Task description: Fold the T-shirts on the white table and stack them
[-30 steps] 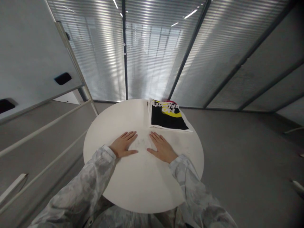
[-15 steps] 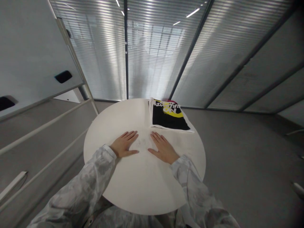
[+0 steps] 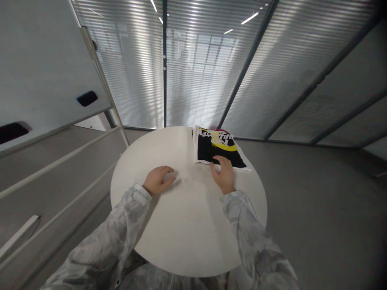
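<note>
A folded black garment (image 3: pixel 216 147) with yellow and white print and a white border lies at the far right of a round white table (image 3: pixel 181 225). My right hand (image 3: pixel 224 174) rests on the garment's near edge, fingers stretched over the cloth and thumb apart. My left hand (image 3: pixel 157 179) sits on the bare tabletop left of centre, fingers loosely curled with nothing in them. Both arms wear pale patterned sleeves.
A whiteboard on a stand (image 3: pixel 45 76) leans at the left, its frame rails (image 3: pixel 60 157) running close to the table. Glass partitions with blinds (image 3: pixel 193 68) stand behind the table. Grey floor (image 3: pixel 317 201) lies to the right.
My right hand has moved forward and right from the bare tabletop onto the garment's near edge. My left hand's fingers have curled from flat.
</note>
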`<state>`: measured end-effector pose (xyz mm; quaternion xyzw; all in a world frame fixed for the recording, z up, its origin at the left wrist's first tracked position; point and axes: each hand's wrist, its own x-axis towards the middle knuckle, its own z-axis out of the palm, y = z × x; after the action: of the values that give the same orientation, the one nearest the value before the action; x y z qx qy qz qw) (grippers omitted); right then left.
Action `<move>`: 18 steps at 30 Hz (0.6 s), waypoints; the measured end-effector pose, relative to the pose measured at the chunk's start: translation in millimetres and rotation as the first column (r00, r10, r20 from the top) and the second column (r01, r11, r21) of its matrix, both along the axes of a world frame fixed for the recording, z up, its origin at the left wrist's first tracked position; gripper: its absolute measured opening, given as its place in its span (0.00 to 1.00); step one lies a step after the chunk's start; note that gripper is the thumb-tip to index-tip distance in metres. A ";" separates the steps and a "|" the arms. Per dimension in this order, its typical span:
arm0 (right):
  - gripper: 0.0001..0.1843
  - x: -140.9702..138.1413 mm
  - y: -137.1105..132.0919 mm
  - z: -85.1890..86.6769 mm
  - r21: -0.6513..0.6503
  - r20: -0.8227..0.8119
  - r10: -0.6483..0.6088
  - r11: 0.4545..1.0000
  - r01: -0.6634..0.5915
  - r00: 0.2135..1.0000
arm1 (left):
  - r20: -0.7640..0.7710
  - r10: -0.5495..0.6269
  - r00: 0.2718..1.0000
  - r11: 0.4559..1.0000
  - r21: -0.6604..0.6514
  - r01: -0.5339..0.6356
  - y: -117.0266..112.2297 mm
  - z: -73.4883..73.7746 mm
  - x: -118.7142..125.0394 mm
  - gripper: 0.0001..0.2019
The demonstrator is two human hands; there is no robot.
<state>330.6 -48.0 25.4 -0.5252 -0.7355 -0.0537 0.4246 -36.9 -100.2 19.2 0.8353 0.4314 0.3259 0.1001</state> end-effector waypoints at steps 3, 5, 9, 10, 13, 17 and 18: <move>0.26 10.0 26.7 -9.5 -0.012 0.025 -0.151 0.988 0.152 0.988 | 0.029 0.070 0.997 0.998 0.002 -0.070 5.6 1.8 4.3 0.14; 0.25 13.3 38.4 -16.7 -0.055 0.085 -0.192 0.979 0.197 0.978 | 0.033 0.081 0.996 0.997 -0.011 -0.080 8.1 1.9 6.3 0.14; 0.15 16.1 47.0 -24.7 -0.108 0.141 -0.192 0.972 0.208 0.971 | 0.037 0.062 0.997 0.998 -0.018 -0.061 10.1 2.3 8.2 0.13; 0.14 16.7 47.4 -25.1 -0.109 0.134 -0.193 0.972 0.208 0.972 | 0.037 0.062 0.997 0.998 -0.016 -0.062 10.6 2.8 9.2 0.13; 0.15 18.3 47.3 -23.0 -0.087 0.043 -0.192 0.977 0.195 0.980 | 0.051 0.083 0.995 0.996 -0.019 -0.083 14.4 4.5 15.5 0.11; 0.19 10.8 41.5 -13.4 0.021 -0.135 -0.166 0.985 0.170 0.977 | 0.106 0.115 0.988 0.993 -0.039 -0.111 21.6 4.8 25.3 0.10; 0.20 5.1 37.7 -10.2 0.049 -0.157 -0.143 0.987 0.153 0.977 | 0.125 0.114 0.986 0.993 -0.042 -0.110 22.8 4.6 26.6 0.11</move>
<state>335.8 -10.4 15.3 -0.5680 -0.6577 -0.0669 0.4902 -10.4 -77.4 23.7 0.7853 0.4762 0.3758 0.1235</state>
